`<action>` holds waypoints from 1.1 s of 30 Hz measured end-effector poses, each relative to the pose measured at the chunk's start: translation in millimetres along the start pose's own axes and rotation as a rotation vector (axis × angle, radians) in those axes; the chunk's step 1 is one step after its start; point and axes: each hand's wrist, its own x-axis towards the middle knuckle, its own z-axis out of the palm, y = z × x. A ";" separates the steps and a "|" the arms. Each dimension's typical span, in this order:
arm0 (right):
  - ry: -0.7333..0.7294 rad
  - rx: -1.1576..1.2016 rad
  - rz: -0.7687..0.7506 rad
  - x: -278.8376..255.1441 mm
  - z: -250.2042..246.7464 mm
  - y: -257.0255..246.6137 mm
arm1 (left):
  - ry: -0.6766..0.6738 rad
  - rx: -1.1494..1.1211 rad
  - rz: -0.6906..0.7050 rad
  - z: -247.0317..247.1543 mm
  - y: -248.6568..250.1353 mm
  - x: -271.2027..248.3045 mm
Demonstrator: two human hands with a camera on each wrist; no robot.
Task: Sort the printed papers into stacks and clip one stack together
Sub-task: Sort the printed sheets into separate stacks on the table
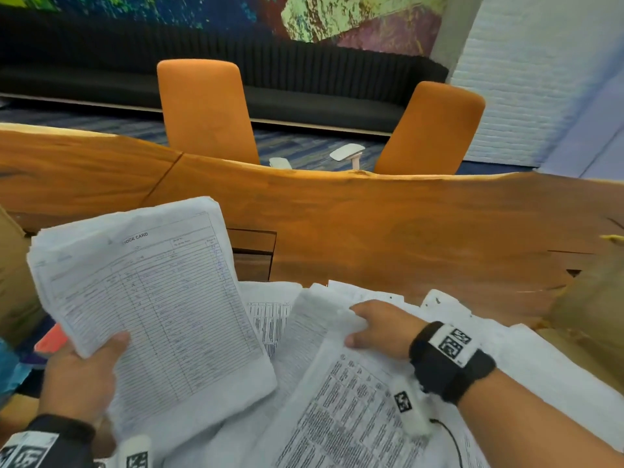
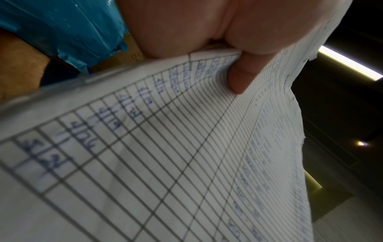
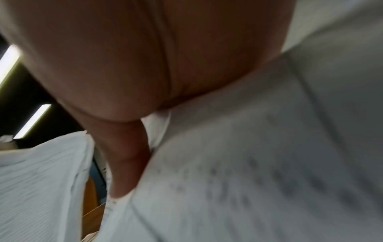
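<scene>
My left hand [image 1: 87, 363] grips a thick stack of ruled "stock card" sheets [image 1: 158, 298] by its lower left corner, thumb on top, and holds it tilted above the table. The left wrist view shows the same ruled sheets [image 2: 186, 155] with blue handwriting and one finger [image 2: 240, 77] curled onto the page. My right hand [image 1: 374, 329] pinches the upper edge of a densely printed sheet [image 1: 347, 400], lifting it off the loose paper pile [image 1: 526, 359] spread along the table's near edge. The right wrist view is blurred: printed paper [image 3: 248, 163] under the thumb [image 3: 126, 163].
The wooden table [image 1: 388, 231] stretches ahead with a dark recessed panel [image 1: 253, 255] in its middle. Two orange chairs [image 1: 206, 109] stand behind it. A yellow object [image 1: 613, 237] pokes in at the right edge. An orange-red item [image 1: 50, 339] lies at the left by my hand.
</scene>
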 end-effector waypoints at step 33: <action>0.164 -0.272 0.067 -14.8 16.5 60.0 | -0.213 0.023 0.075 25.1 21.8 -33.6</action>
